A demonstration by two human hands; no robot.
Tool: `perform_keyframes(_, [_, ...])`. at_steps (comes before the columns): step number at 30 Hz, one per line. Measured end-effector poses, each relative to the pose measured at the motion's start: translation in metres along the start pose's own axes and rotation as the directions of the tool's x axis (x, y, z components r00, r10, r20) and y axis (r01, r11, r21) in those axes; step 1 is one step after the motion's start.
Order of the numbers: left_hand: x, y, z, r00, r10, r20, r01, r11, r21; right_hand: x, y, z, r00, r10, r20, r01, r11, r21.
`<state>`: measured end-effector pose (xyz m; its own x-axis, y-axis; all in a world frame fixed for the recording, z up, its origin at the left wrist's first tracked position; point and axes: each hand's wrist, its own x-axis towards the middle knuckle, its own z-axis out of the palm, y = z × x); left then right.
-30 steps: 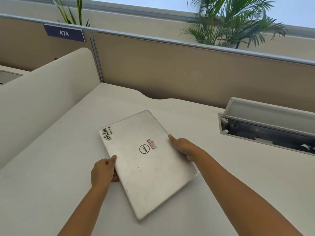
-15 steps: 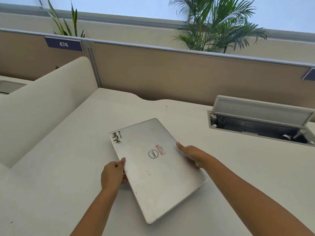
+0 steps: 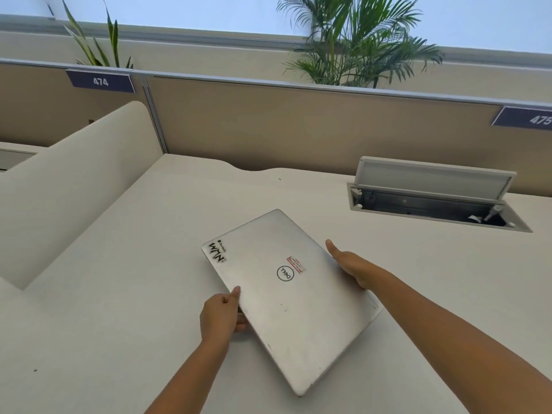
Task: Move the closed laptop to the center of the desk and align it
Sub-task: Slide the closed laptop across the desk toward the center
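A closed silver laptop (image 3: pixel 286 297) with a round logo and stickers lies skewed on the white desk (image 3: pixel 119 309), one corner pointing toward me. My left hand (image 3: pixel 222 316) grips its left long edge, thumb on the lid and fingers underneath. My right hand (image 3: pixel 351 264) holds the right long edge, thumb lying along the rim. The laptop's near left side looks slightly lifted off the desk.
An open cable hatch (image 3: pixel 433 198) with a raised lid sits in the desk at the back right. A curved white divider (image 3: pixel 68 180) rises on the left. A tan partition (image 3: pixel 298 124) with number tags runs along the back, plants behind it.
The laptop, held in both hands, has shifted to the right across the desk while keeping its skewed angle. Both hands kept their hold on the edges.
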<state>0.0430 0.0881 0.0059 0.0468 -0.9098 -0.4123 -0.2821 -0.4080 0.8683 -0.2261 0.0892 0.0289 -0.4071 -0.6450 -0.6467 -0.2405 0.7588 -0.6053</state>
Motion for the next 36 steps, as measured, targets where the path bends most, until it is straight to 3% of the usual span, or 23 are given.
perform_keyframes(21, [-0.069,-0.038,0.032,0.989,-0.01,0.151,0.0,0.998,0.066,-0.03,0.07,-0.029,0.995,-0.033,-0.092,0.029,0.998,-0.05])
perform_keyframes(36, [-0.093,-0.049,0.04,0.981,-0.004,0.194,-0.018,0.994,0.111,-0.036,0.09,-0.038,0.986,-0.142,-0.082,0.111,0.946,-0.304])
